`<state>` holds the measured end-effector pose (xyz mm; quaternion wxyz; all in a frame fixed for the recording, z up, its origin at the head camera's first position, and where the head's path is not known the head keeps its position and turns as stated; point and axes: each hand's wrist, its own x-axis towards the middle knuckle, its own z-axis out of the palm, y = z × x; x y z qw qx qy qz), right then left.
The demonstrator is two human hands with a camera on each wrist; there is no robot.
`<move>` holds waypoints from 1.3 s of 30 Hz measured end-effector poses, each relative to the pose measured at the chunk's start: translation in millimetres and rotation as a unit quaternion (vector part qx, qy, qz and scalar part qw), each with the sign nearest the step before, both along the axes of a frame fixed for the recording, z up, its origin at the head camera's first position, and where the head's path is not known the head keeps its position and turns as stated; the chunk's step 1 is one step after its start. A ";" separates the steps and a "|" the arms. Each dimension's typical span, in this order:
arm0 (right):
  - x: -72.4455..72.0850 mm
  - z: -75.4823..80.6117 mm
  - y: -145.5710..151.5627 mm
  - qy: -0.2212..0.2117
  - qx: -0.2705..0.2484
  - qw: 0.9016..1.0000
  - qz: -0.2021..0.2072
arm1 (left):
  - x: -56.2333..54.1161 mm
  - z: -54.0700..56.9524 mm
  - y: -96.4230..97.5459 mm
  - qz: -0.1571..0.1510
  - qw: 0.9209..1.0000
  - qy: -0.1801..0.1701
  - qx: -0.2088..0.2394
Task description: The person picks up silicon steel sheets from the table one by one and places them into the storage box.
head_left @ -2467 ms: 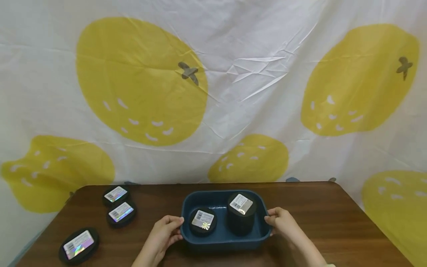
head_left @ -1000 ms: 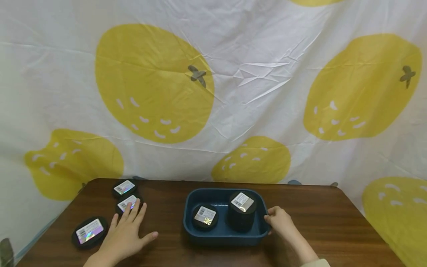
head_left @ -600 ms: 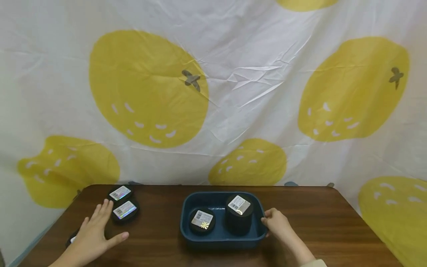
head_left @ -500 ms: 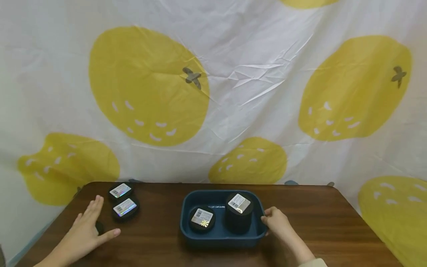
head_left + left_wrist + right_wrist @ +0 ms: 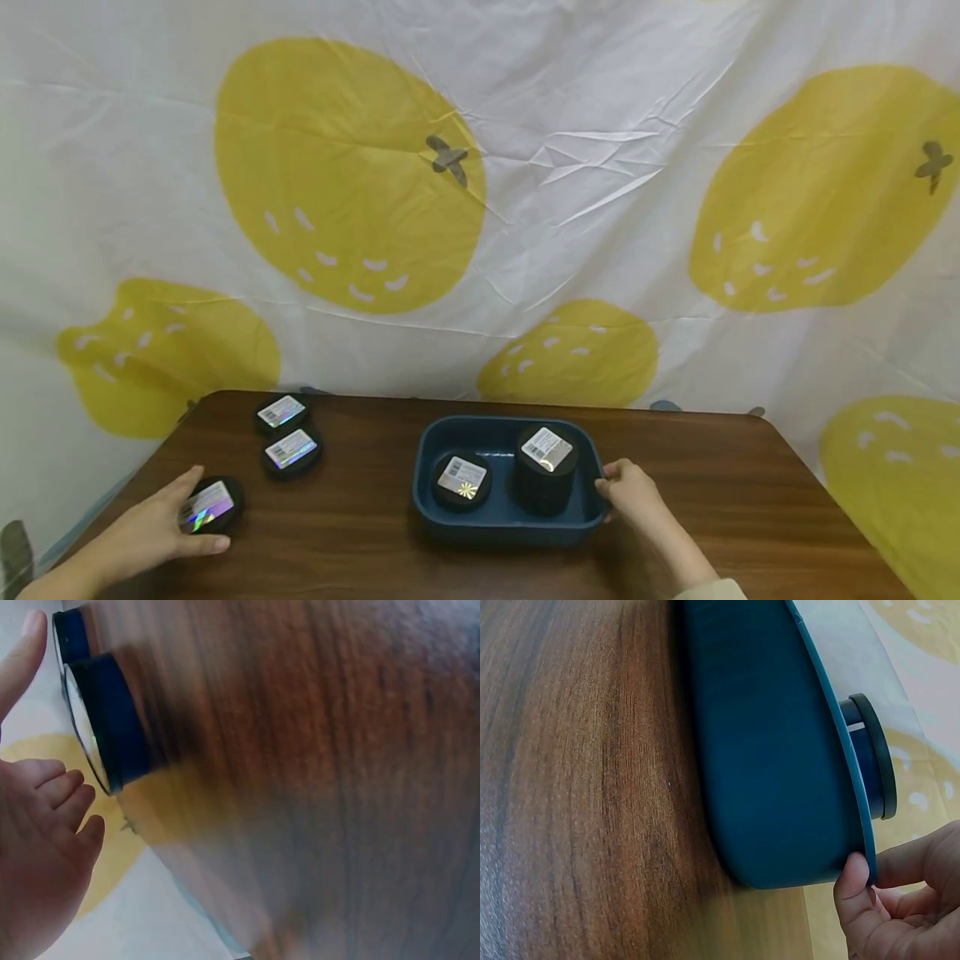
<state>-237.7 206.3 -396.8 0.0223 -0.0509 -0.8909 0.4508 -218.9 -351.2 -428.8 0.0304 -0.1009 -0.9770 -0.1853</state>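
My left hand (image 5: 142,533), fingers and thumb spread, stands around the left side of a flat black round container (image 5: 212,505) with a shiny barcode label. In the left wrist view, gaps show between that hand and the dark container (image 5: 112,724). My right hand (image 5: 633,500) pinches the right rim of a dark blue rectangular tub (image 5: 491,533), thumb outside the wall. Inside the tub sit a low black round container (image 5: 461,481) at left and a taller black cylinder (image 5: 544,483) at right, both labelled on top.
Two more flat labelled containers, a nearer one (image 5: 292,452) and a farther one (image 5: 281,412), lie close together at the back left of the brown wooden table (image 5: 352,500). A white curtain (image 5: 585,242) with yellow fruit prints hangs behind the table's far edge.
My left hand has let go of the tub's left rim, passed over the flat containers and come down leftward beside the nearest one. The right hand stays on the tub's rim.
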 end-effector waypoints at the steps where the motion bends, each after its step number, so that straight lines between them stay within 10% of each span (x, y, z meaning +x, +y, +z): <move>1: 0.2 0.0 0.4 0.001 0.000 1.000 -0.001 | -0.3 -0.6 -0.8 0.001 1.000 -0.001 -0.002; 19: 1.6 1.9 -3.2 0.006 0.000 1.000 0.002 | -4.8 -8.5 -13.7 0.031 0.999 0.024 -0.011; 39: 0.8 0.6 -2.4 0.007 -0.010 1.000 -0.006 | -7.9 0.1 -10.5 0.098 0.994 -0.039 0.026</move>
